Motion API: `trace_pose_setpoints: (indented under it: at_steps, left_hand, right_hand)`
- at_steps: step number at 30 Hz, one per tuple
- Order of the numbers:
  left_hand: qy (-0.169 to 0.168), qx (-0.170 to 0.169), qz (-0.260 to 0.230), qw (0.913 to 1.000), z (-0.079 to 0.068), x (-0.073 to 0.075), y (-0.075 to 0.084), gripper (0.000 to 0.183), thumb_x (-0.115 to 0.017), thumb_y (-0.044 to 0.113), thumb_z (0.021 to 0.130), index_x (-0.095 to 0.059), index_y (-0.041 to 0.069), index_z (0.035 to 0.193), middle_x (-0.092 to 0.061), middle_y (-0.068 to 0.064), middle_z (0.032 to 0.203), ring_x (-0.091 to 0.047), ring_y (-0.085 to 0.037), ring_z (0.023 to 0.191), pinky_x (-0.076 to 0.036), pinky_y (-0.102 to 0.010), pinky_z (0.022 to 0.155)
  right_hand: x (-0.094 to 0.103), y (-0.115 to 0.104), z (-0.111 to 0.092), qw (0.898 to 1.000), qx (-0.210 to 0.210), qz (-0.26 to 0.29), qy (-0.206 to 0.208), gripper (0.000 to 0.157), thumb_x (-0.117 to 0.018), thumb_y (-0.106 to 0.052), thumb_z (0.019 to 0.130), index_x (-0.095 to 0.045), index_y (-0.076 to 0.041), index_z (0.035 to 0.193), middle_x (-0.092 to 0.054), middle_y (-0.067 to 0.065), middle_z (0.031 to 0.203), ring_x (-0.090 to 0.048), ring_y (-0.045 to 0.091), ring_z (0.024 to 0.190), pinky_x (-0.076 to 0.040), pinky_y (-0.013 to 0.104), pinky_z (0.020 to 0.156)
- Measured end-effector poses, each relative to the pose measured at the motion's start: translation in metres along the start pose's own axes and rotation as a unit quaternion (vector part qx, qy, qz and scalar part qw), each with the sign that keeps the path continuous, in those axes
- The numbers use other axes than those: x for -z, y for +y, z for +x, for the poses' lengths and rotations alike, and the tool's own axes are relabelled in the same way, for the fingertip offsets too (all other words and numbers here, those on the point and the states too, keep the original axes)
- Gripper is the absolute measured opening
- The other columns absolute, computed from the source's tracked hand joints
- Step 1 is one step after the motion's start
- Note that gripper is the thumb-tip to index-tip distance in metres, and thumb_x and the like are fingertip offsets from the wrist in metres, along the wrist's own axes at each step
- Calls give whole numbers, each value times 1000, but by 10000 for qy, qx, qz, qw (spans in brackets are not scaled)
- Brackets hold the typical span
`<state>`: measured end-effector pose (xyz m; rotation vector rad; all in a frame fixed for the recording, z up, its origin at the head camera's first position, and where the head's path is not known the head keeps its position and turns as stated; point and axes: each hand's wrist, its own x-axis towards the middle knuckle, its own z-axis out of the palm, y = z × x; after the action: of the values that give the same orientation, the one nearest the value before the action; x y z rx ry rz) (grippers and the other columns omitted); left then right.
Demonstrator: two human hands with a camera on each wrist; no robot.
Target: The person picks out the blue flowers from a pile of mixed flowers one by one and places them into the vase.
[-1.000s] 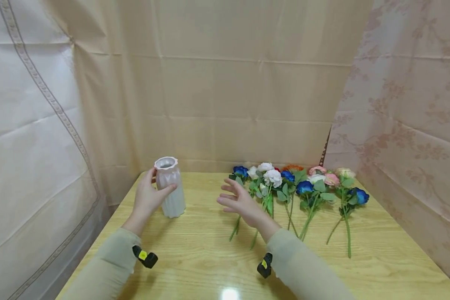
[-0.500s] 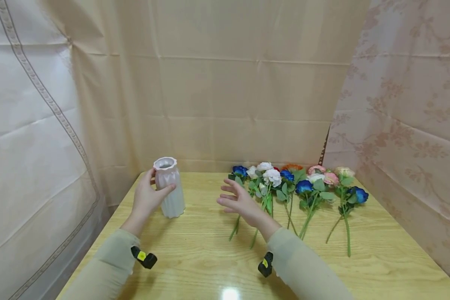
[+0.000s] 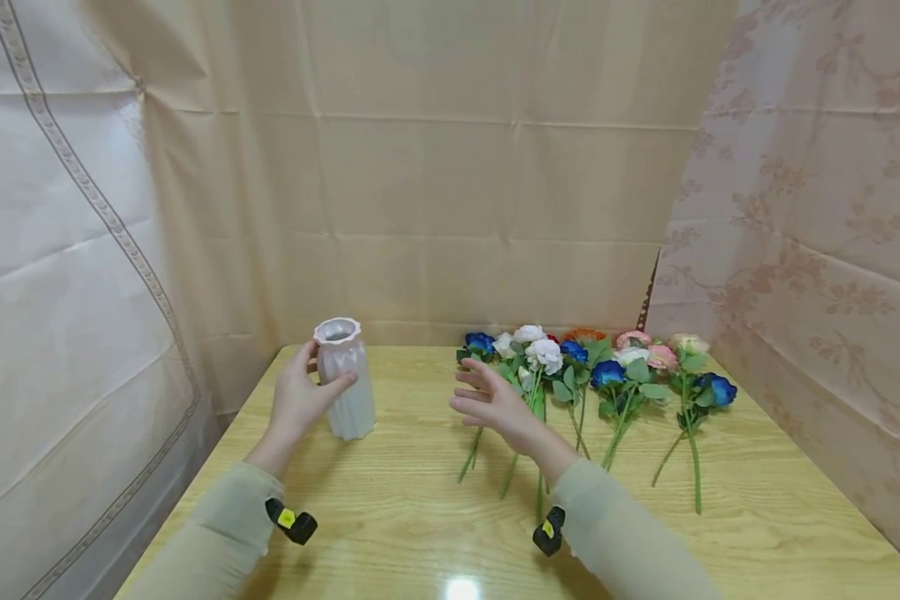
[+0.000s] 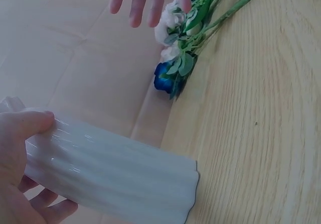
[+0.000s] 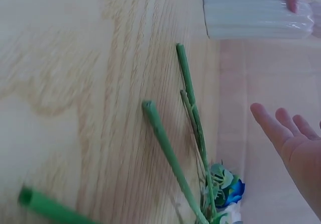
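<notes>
A white, wavy vase point(image 3: 354, 404) is held upright, and blue, white, pink and orange flowers point(image 3: 608, 373) are laid to its right.

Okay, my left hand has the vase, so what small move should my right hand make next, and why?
Probably lower your right hand to pinch one of the nearby flower stems: it's open and holding nothing near the flowers, while your left hand grips the vase, with no stems showing in it.
</notes>
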<state>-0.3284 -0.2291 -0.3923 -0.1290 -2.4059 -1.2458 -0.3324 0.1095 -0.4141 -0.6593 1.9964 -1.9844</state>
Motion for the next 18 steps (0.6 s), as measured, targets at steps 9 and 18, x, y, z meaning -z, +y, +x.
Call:
trace_pose_setpoints:
  at_steps: [9, 18]
  left_hand:
    - [-106, -61, -53, 9999, -5, -8, 9, 79, -85, 33, 85, -46, 10, 148, -55, -17, 139, -56, -40, 121, -54, -57, 92]
    - [-203, -92, -173, 9996, -9, -15, 17, 78, -85, 32, 85, -45, 9, 148, -52, -16, 145, -54, -39, 124, -53, -57, 94]
  right_hand:
    - [14, -2, -11, 9999, 93, -106, 54, 76, -69, -17, 99, -24, -15, 161, -34, 18, 160, -35, 44, 144, -43, 63, 105]
    - [32, -7, -28, 9997, 121, -154, 123, 76, -69, -20, 99, -24, -17, 161, -36, 14, 159, -37, 43, 143, -45, 59, 104]
